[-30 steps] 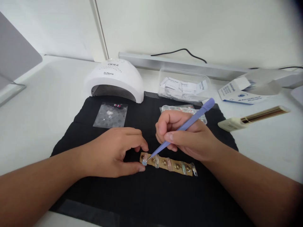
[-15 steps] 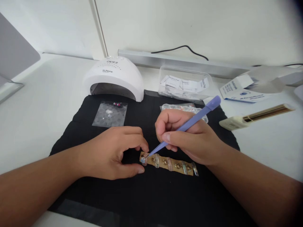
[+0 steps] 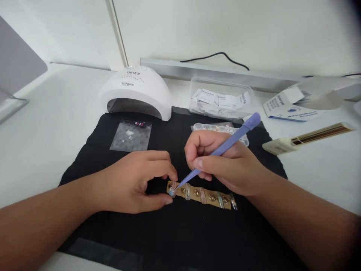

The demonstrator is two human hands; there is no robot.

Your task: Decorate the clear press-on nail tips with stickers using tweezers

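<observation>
Two hands meet mid-mat: the left hand [image 3: 135, 180] pinches the nail strip's [image 3: 201, 194] left end, while the right hand [image 3: 222, 163] grips a purple tool [image 3: 218, 150], tip on the end nail, near the table's front edge.

**Layout on the table**

A mat [image 3: 175, 233] lies on the table [image 3: 42, 143]. On it, near the front, a nail strip [image 3: 203, 195] lies crosswise, between the left hand [image 3: 135, 180] and right hand [image 3: 225, 165]. Behind the left hand lies a sticker sheet [image 3: 131, 135]; behind that, a nail lamp [image 3: 135, 92]. Right of the lamp stands a tub of pads [image 3: 222, 101], a box [image 3: 290, 109] farther right.
</observation>
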